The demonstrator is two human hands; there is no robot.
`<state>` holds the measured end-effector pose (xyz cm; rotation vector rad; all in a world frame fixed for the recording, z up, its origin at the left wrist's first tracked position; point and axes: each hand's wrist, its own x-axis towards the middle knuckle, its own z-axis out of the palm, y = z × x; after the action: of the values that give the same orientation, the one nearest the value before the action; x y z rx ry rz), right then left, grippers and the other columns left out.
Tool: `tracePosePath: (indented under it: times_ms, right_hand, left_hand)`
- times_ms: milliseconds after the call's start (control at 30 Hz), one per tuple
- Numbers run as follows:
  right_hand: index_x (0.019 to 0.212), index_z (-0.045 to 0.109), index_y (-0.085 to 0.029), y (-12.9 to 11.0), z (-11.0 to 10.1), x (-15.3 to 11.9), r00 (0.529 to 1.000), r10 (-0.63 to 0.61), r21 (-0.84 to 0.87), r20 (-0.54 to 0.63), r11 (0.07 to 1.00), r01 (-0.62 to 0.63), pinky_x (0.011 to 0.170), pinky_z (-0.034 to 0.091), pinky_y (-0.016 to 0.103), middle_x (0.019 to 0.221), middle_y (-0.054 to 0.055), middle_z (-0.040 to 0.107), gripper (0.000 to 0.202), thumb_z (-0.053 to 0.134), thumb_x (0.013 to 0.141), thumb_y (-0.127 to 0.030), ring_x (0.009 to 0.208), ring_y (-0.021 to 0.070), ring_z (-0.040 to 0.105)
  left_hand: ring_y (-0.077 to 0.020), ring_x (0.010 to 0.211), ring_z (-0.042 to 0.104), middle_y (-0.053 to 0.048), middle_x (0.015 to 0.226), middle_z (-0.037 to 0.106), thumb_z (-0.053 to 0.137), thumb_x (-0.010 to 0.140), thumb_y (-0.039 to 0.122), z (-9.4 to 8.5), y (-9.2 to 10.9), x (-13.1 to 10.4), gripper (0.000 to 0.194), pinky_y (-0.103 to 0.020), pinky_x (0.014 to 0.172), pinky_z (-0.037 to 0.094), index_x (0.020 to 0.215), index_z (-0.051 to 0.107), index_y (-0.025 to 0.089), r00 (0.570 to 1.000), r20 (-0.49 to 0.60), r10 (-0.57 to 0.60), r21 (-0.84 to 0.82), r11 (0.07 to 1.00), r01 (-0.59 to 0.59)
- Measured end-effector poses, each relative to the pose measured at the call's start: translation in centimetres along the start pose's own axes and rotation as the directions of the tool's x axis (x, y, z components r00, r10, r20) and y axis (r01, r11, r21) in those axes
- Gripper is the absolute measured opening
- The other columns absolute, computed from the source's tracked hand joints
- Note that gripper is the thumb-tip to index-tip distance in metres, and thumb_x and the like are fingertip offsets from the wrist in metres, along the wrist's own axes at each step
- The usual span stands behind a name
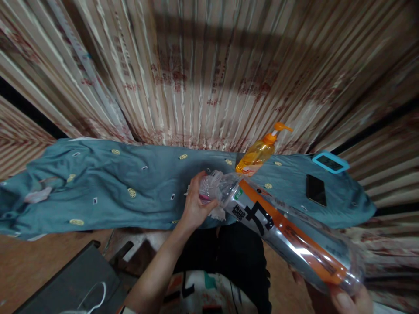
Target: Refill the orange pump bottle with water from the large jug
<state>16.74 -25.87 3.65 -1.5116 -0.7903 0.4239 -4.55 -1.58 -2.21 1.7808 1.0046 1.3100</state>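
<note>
A large clear plastic bottle (281, 231) with a silver and orange label lies slantwise in front of me, its base toward the lower right. My right hand (348, 301) grips the base, partly cut off by the picture's edge. At the narrow end, my left hand (198, 203) is closed around clear, crinkled plastic (212, 185) with something white and pinkish in or behind it. Whether that plastic is part of the bottle I cannot tell. Frayed white material (218, 213) shows just below it. Behind the bottle stands an orange pump bottle (255, 155) with amber liquid.
A teal cloth with pineapple prints (111, 187) covers the narrow surface. On its right lie a dark phone (316, 190) and a blue-framed digital clock (330, 162). Whitish scrap (38, 194) rests far left. Pleated curtains (203, 78) hang behind; a dark stand (72, 279) with white cable is lower left.
</note>
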Motion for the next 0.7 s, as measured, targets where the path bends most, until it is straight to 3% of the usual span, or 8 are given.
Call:
tracePosePath:
  times_ms: [133, 333, 400, 500, 600, 700]
  right_hand:
    - [0.152, 0.06, -0.021, -0.7, 0.7, 0.3, 0.998, 0.006, -0.004, -0.057, 1.0, -0.006, 0.12, 0.043, 0.061, 0.157, 0.015, 0.059, 0.076, 0.073, 0.092, -0.066, 0.154, 0.0459, 0.044]
    - [0.157, 0.055, -0.02, -0.5, 0.9, 0.5, 0.999, 0.017, 0.059, -0.028, 0.998, -0.015, 0.128, 0.032, 0.059, 0.161, 0.013, 0.055, 0.078, 0.07, 0.093, -0.063, 0.156, 0.0433, 0.041]
    - [0.158, 0.054, -0.019, -0.1, 0.6, 0.5, 1.0, 0.007, 0.039, -0.017, 0.999, -0.007, 0.126, 0.035, 0.059, 0.163, 0.013, 0.053, 0.078, 0.068, 0.094, -0.063, 0.158, 0.0437, 0.037]
    - [0.157, 0.056, -0.021, 0.3, 0.2, 0.4, 0.999, 0.032, 0.044, -0.028, 0.999, -0.031, 0.117, 0.047, 0.058, 0.162, 0.013, 0.053, 0.079, 0.073, 0.091, -0.061, 0.158, 0.0457, 0.035]
    - [0.156, 0.058, -0.024, 0.1, 0.1, 0.4, 0.996, 0.084, 0.059, -0.023, 0.995, -0.083, 0.095, 0.059, 0.049, 0.154, 0.014, 0.06, 0.082, 0.079, 0.086, -0.06, 0.144, 0.0462, 0.053]
    - [0.159, 0.055, -0.024, -0.6, 0.5, 0.4, 0.993, 0.116, 0.091, -0.013, 0.989, -0.114, 0.079, 0.061, 0.043, 0.152, 0.016, 0.062, 0.082, 0.078, 0.088, -0.059, 0.129, 0.042, 0.064]
  left_hand:
    - [-0.0345, 0.145, 0.061, -0.016, 0.155, 0.061, 0.088, 0.077, 0.03, -0.3, 0.1, 0.0, 0.089, -0.054, 0.125, 0.047, 0.155, 0.046, 0.023, 1.0, 0.023, -0.017, -0.021, 1.0, 0.018]
    - [-0.0361, 0.152, 0.055, -0.018, 0.163, 0.054, 0.091, 0.076, 0.034, -0.6, -0.2, -0.1, 0.097, -0.057, 0.13, 0.042, 0.159, 0.042, 0.025, 0.998, 0.042, -0.056, -0.083, 0.995, 0.059]
    - [-0.037, 0.155, 0.052, -0.018, 0.165, 0.052, 0.093, 0.075, 0.038, -0.8, -0.2, -0.1, 0.1, -0.058, 0.131, 0.04, 0.16, 0.041, 0.025, 0.998, 0.046, -0.053, -0.097, 0.994, 0.057]
    - [-0.0379, 0.157, 0.049, -0.018, 0.167, 0.049, 0.093, 0.075, 0.046, -1.4, 0.2, 0.2, 0.103, -0.058, 0.132, 0.04, 0.161, 0.04, 0.026, 0.998, 0.055, -0.04, -0.116, 0.992, 0.047]
    - [-0.0383, 0.159, 0.046, -0.018, 0.17, 0.045, 0.094, 0.075, 0.052, -2.0, 1.0, 0.5, 0.106, -0.056, 0.131, 0.042, 0.162, 0.038, 0.028, 0.998, 0.062, -0.017, -0.133, 0.991, 0.025]
    - [-0.0378, 0.161, 0.043, -0.017, 0.173, 0.043, 0.092, 0.077, 0.054, -2.7, 1.8, 0.9, 0.104, -0.056, 0.131, 0.041, 0.163, 0.038, 0.031, 0.998, 0.063, 0.006, -0.13, 0.992, 0.002]
